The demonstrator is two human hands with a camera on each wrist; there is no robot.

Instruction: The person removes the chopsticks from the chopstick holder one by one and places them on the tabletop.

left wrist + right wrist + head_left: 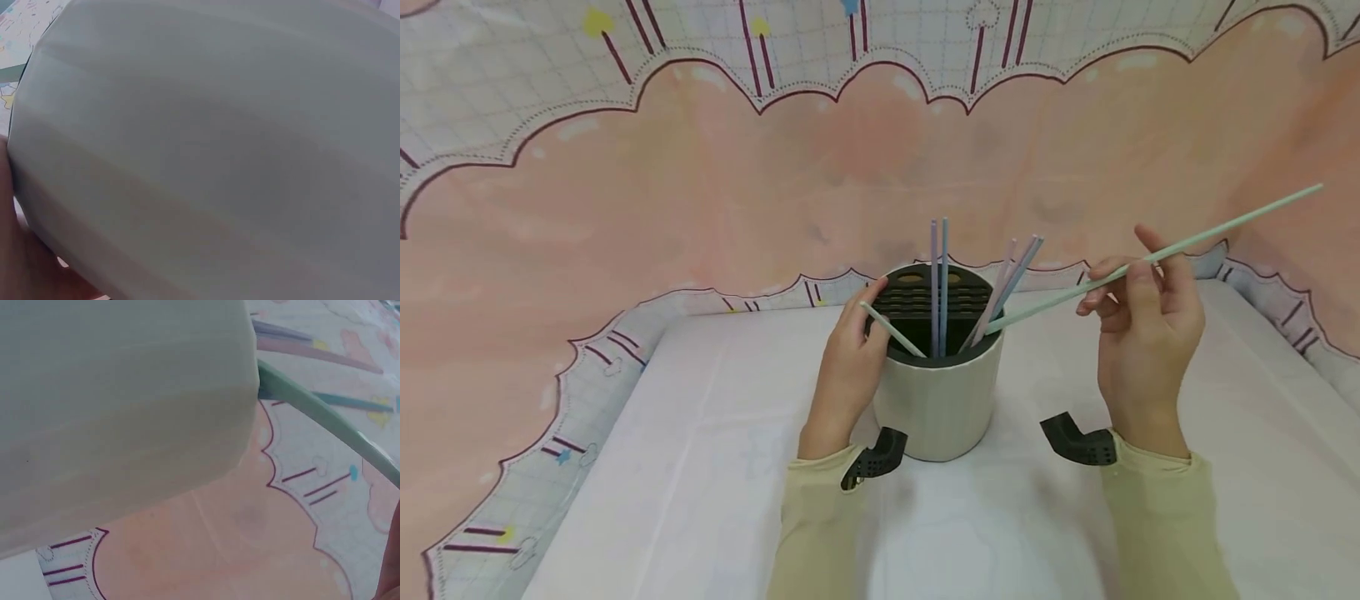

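A round cream utensil holder (936,408) with a dark slotted top (917,298) stands upright on the table. My left hand (853,358) grips its left side at the rim; in the left wrist view the holder's wall (206,150) fills most of the picture. My right hand (1142,333) pinches a mint green chopstick (1225,227) between thumb and fingers, slanting up to the right, its lower end at the holder's right rim. Inside the holder stand a purple chopstick (934,283), a blue chopstick (944,283), a pink chopstick (997,287), bluish chopsticks (1021,268) and a left-leaning mint chopstick (891,327).
White cloth covers the table (700,467). Behind it hangs a peach patterned curtain (775,192), which wraps round the sides. Each wrist carries a black camera mount, one on the left (876,458) and one on the right (1078,442).
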